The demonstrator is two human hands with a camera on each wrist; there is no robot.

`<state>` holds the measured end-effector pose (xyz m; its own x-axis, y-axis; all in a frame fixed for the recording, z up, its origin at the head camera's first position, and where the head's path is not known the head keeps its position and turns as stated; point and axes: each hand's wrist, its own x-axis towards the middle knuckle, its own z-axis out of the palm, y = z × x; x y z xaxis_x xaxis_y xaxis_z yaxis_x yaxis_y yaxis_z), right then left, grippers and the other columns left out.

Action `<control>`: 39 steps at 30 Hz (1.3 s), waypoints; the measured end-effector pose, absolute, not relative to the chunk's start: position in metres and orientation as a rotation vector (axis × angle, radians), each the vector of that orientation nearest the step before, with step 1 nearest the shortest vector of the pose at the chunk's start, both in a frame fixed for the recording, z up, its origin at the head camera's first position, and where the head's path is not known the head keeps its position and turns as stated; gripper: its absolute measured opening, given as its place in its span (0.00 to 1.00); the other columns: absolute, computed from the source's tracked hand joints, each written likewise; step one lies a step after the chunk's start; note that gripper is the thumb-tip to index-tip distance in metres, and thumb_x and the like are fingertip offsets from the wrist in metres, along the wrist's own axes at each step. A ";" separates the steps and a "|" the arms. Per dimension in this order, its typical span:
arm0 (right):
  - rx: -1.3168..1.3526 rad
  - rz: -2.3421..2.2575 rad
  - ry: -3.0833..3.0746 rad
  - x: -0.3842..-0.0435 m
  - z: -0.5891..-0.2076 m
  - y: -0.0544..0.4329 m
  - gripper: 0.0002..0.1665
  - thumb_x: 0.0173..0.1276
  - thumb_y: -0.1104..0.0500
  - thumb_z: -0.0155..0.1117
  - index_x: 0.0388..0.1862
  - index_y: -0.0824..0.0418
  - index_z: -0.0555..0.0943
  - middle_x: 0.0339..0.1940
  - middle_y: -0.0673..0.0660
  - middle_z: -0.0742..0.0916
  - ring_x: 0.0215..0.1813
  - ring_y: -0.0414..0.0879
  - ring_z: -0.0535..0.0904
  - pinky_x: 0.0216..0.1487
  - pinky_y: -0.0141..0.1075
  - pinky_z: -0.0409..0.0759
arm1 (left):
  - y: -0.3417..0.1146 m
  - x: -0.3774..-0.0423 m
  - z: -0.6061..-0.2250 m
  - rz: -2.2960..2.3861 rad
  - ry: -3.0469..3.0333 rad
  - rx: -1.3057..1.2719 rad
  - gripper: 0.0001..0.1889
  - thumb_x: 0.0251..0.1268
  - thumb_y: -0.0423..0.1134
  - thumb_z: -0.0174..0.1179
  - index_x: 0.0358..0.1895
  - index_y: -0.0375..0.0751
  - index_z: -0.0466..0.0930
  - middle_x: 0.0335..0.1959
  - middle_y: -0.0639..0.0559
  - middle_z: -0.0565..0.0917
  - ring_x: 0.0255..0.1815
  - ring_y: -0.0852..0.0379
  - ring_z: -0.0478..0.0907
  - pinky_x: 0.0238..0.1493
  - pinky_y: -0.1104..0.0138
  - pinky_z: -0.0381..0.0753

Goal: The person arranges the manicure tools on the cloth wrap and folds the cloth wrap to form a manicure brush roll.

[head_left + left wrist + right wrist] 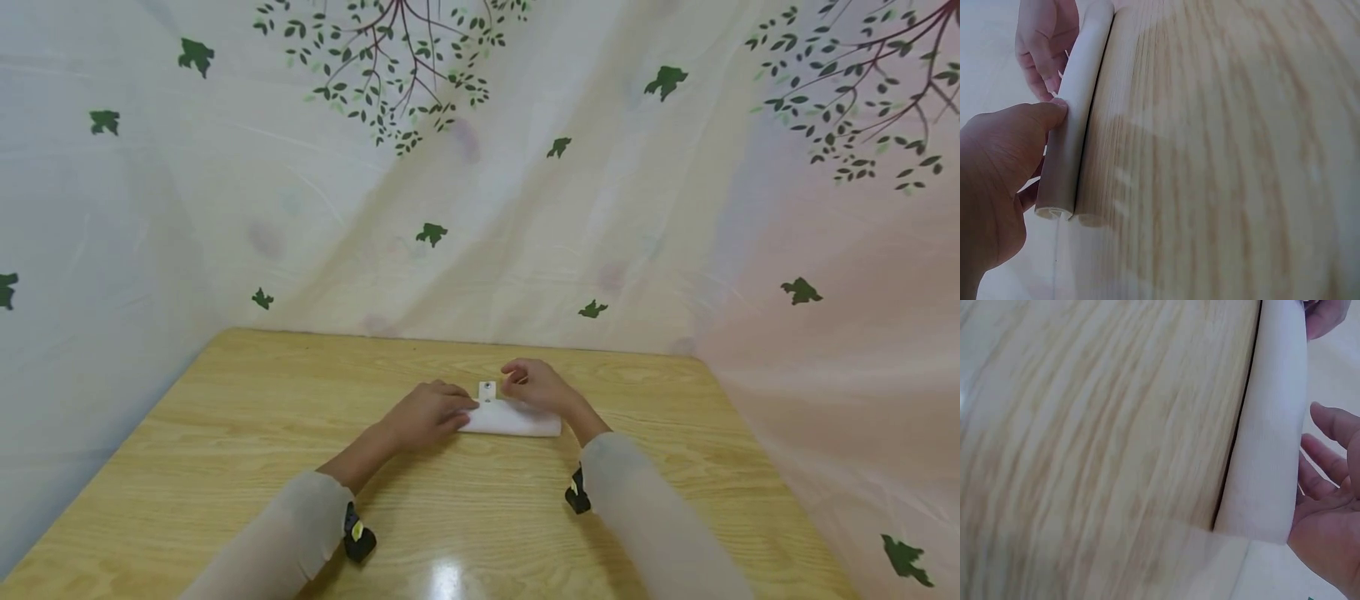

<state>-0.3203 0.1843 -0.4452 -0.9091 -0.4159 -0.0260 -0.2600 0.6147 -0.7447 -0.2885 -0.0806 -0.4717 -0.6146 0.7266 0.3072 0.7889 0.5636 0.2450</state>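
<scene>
A white rolled-up strip of soft material lies crosswise on the table, its spiral end showing in the left wrist view. From its far side sticks out a small white tab with a round metal snap. My left hand holds the roll's left part, thumb on top and fingers behind, as the left wrist view shows. My right hand hovers by the tab over the roll's right part, fingers loosely bent. In the right wrist view that hand is beside the roll with nothing gripped.
The wood-grain table spreads around both hands. A pale curtain printed with green leaves and branches hangs right behind its far edge and along the sides. Dark wrist devices sit at both sleeve cuffs.
</scene>
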 end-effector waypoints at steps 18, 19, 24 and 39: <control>-0.562 -1.152 2.651 -0.323 -0.451 0.164 0.16 0.79 0.59 0.59 0.58 0.66 0.83 0.50 0.58 0.87 0.55 0.50 0.82 0.59 0.48 0.77 | -0.079 -0.286 -0.472 -0.549 -2.654 -1.250 0.15 0.77 0.43 0.59 0.60 0.45 0.85 0.57 0.47 0.85 0.56 0.46 0.80 0.56 0.49 0.77; -0.559 -1.167 2.651 -0.323 -0.452 0.164 0.15 0.79 0.59 0.59 0.57 0.65 0.83 0.49 0.56 0.87 0.53 0.49 0.82 0.57 0.46 0.78 | -0.079 -0.286 -0.472 -0.549 -2.647 -1.253 0.15 0.77 0.43 0.59 0.60 0.45 0.85 0.57 0.47 0.85 0.56 0.46 0.80 0.56 0.49 0.78; -0.580 -1.244 2.643 -0.324 -0.454 0.166 0.10 0.79 0.59 0.59 0.50 0.61 0.85 0.45 0.53 0.88 0.47 0.44 0.80 0.50 0.40 0.78 | -0.079 -0.285 -0.471 -0.549 -2.621 -1.264 0.15 0.76 0.42 0.60 0.59 0.44 0.85 0.56 0.46 0.85 0.55 0.46 0.81 0.56 0.50 0.78; -0.554 -1.229 2.614 -0.320 -0.451 0.174 0.05 0.73 0.60 0.66 0.41 0.57 0.89 0.40 0.48 0.90 0.46 0.42 0.82 0.55 0.43 0.76 | -0.079 -0.284 -0.470 -0.596 -2.615 -1.268 0.14 0.76 0.41 0.60 0.58 0.43 0.86 0.55 0.47 0.86 0.56 0.46 0.81 0.57 0.50 0.78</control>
